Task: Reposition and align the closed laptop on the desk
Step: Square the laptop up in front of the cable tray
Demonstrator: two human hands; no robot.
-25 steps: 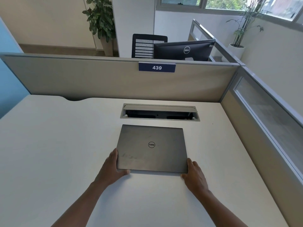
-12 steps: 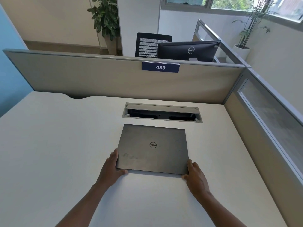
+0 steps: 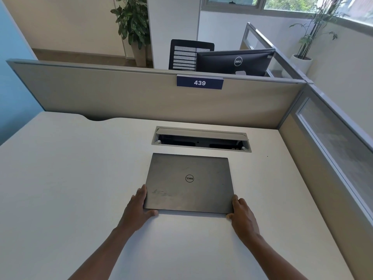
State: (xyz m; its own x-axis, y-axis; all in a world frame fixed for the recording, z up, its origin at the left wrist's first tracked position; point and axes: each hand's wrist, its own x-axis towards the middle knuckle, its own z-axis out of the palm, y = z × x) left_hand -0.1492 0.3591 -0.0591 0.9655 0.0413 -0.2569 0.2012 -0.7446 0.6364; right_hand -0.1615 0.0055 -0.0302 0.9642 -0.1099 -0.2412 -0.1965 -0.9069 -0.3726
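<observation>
A closed dark grey laptop (image 3: 189,182) with a round logo on its lid lies flat on the white desk (image 3: 70,188), just in front of the cable slot. My left hand (image 3: 137,211) grips its near left corner, fingers along the left edge and thumb at the front edge. My right hand (image 3: 243,216) holds the near right corner the same way. The laptop's far edge runs nearly parallel to the slot.
An open cable slot (image 3: 201,139) with a raised flap is set into the desk behind the laptop. A beige partition (image 3: 121,98) with a blue "439" sign closes the back, and a glazed partition (image 3: 333,158) lines the right side. A monitor stands beyond the partition.
The laptop has shifted slightly away from me, toward the cable slot, with both hands still on its near corners. The view has tilted a little.
</observation>
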